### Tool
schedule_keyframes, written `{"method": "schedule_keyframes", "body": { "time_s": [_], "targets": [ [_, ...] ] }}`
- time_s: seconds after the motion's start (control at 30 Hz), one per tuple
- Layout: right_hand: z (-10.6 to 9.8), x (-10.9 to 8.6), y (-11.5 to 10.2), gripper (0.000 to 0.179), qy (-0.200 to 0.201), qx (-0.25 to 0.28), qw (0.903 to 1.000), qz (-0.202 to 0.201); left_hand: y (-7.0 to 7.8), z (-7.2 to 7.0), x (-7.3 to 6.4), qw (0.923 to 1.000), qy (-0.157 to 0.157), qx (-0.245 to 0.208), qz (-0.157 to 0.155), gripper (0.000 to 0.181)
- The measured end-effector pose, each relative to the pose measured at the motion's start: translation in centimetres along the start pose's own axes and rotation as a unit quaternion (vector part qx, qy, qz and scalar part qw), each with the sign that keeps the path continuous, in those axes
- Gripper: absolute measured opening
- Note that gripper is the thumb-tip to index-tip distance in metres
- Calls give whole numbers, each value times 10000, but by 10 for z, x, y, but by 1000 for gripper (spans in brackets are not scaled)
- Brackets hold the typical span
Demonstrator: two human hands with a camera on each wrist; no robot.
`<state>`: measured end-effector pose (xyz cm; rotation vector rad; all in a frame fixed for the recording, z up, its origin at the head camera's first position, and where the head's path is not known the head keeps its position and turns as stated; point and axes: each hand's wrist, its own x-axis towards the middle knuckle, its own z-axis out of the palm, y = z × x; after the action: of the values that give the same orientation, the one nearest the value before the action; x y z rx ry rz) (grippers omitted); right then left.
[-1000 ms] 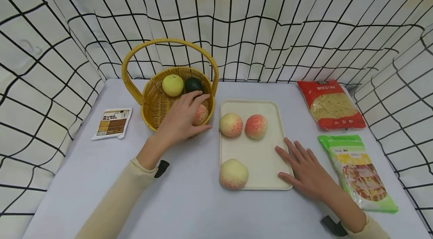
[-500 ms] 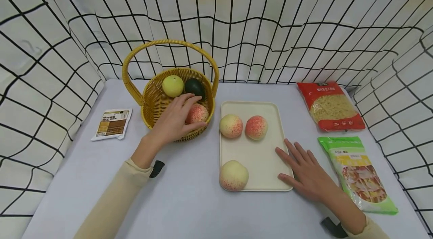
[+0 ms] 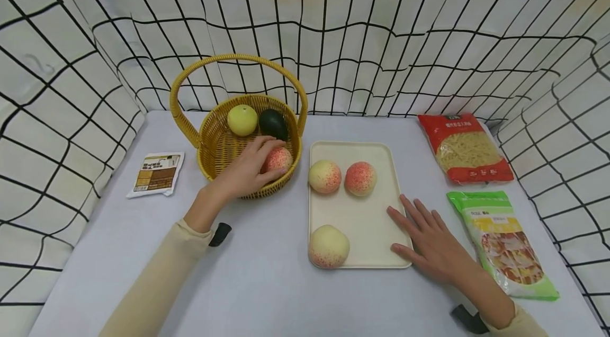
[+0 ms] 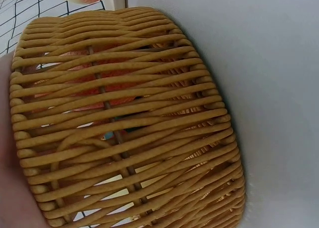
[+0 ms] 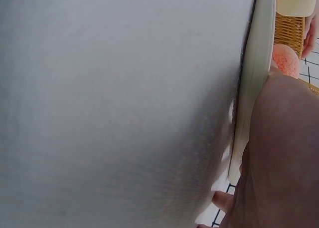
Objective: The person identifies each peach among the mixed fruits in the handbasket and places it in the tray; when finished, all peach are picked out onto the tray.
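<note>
In the head view, my left hand (image 3: pixel 245 168) reaches over the near rim of the yellow wicker basket (image 3: pixel 224 151). Its thumb and fingers hold a pink speckled peach (image 3: pixel 278 160) inside the basket's right side. Behind that peach lie a dark green avocado (image 3: pixel 274 124) and a yellow-green round fruit (image 3: pixel 242 120). The basket's woven wall (image 4: pixel 124 123) fills the left wrist view and mostly hides the fruit. My right hand (image 3: pixel 429 241) lies with spread fingers on the right edge of a cream tray (image 3: pixel 367 231). Three peaches sit on the tray, one (image 3: pixel 329 246) at the near left corner.
A white-and-brown packet (image 3: pixel 156 174) lies left of the basket. To the right are a red pasta bag (image 3: pixel 464 149) and a green-and-yellow bag (image 3: pixel 505 247). Black-lined netting (image 3: pixel 329 45) surrounds the back and sides, and the basket's tall handle (image 3: pixel 238 57) arches upward.
My left hand has shifted left and slightly toward me, then its thumb and fingers have drawn closer around the peach. The peach has moved slightly left. My right hand stays put.
</note>
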<state>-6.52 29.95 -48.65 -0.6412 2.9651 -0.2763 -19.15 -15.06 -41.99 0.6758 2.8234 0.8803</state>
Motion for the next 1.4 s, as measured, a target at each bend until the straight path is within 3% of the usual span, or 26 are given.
{"method": "schedule_keyframes", "body": {
  "time_s": [0.3, 0.53, 0.97, 1.4],
  "targets": [
    [-1, 0, 0, 79, -8, 15, 10000, -37, -2, 0, 2, 9999, -150, -21, -57, 65],
    [1, 1, 1, 78, -93, 23, 10000, -11, -2, -2, 10, 9993, -267, 61, 253, 67],
    [1, 2, 3, 78, -47, 46, 10000, -31, 1, -2, 14, 9967, -753, -68, 280, 49],
    [-1, 1, 1, 78, -100, 79, 9999, 17, -13, 10, 32, 9972, -708, -237, -19, 55]
  ]
}}
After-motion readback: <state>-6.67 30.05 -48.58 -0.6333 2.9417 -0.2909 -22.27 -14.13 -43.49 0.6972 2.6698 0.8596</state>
